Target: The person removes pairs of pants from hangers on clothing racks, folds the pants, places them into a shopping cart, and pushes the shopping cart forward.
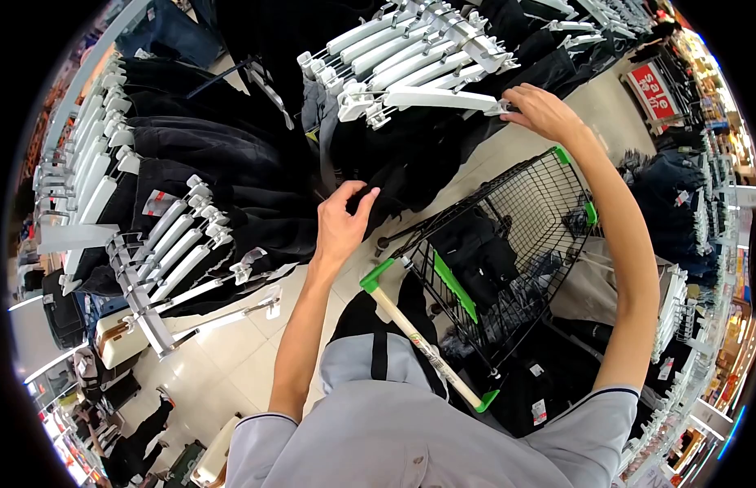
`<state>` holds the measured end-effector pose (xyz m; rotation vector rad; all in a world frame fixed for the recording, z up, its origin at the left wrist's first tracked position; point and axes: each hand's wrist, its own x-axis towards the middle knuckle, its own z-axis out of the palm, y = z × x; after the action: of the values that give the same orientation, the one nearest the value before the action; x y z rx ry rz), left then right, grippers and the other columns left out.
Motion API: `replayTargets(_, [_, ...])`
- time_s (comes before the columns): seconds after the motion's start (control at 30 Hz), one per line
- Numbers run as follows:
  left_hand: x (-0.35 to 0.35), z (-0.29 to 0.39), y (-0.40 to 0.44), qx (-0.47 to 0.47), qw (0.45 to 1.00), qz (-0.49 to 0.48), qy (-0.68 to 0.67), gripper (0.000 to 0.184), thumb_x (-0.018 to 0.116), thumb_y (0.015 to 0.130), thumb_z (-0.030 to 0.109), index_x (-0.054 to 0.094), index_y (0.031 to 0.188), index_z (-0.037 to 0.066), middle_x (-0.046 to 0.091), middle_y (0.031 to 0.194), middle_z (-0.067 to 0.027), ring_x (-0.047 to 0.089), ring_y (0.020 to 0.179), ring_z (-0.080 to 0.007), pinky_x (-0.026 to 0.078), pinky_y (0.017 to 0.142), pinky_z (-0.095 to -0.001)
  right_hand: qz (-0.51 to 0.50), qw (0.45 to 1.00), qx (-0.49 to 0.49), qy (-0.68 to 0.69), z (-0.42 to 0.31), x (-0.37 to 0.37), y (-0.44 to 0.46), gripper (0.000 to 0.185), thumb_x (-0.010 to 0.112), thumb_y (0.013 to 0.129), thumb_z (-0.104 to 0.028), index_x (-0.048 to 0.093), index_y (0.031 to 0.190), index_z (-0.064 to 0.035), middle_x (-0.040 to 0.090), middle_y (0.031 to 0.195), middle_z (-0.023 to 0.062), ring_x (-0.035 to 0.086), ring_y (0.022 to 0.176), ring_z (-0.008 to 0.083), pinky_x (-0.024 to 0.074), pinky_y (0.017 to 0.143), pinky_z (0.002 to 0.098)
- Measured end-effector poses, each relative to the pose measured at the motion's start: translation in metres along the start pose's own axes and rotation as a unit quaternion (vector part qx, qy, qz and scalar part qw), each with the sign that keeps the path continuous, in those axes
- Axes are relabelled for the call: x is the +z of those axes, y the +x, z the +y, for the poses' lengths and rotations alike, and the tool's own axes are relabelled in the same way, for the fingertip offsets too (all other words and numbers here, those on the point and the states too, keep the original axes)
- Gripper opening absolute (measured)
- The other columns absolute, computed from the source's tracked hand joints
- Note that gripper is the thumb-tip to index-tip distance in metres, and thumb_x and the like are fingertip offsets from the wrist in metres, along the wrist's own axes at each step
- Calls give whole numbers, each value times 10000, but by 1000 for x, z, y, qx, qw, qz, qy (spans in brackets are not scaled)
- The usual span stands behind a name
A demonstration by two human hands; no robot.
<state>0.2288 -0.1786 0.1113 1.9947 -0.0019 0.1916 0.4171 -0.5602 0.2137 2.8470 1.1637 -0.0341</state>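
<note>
At the upper right, my right hand (542,112) has its fingers closed on the clip end of a white hanger (443,99), the nearest one on a rack of white hangers with dark garments. My left hand (344,220) is raised in front of the black garments (410,163) hanging from that rack. Its thumb and forefinger curve towards each other with a gap between them, and nothing shows in it. Whether it touches the cloth is hard to tell.
A shopping cart (549,203) with dark items stands before my body, its handle (418,333) near my waist. More racks with hangers (183,236) stand at the left. A red sale sign (654,91) is upper right. A person (138,439) is lower left.
</note>
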Motion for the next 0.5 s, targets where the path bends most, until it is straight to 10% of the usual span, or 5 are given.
replayTargets(0.17, [-7, 12, -1, 33, 999, -38, -9, 275, 786, 969, 186, 710, 1079, -55, 746, 913, -136, 646, 797, -168, 526, 788, -292, 34, 981, 151, -120, -43, -3, -23, 363, 783, 904, -327, 676, 1056, -15, 700, 1025, 154, 688, 1029, 347, 569, 918, 443])
replayTargets(0.23, [-18, 25, 0, 30, 998, -60, -17, 269, 774, 968, 177, 705, 1099, -47, 752, 1018, -199, 733, 908, -325, 553, 843, -357, -87, 978, 157, -106, -76, -8, -30, 359, 827, 838, -264, 680, 1075, -38, 713, 1062, 144, 704, 1015, 350, 584, 894, 447])
replayTargets(0.37, [-36, 59, 5, 68, 993, -81, -44, 233, 758, 984, 162, 690, 1082, -38, 735, 942, -152, 682, 823, -229, 532, 796, -319, -125, 976, 19, 176, -141, 1, -33, 321, 852, 766, -220, 696, 1010, -79, 711, 1115, 116, 678, 1137, 339, 553, 968, 470])
replayTargets(0.5, [-62, 126, 8, 97, 991, -49, -77, 199, 734, 1004, 145, 686, 1078, -33, 714, 875, -123, 621, 751, -152, 516, 735, -294, -43, 976, -83, 195, -183, 23, -38, 426, 898, 724, -307, 692, 1029, -92, 496, 1551, 203, 456, 1443, 418, 415, 1163, 559])
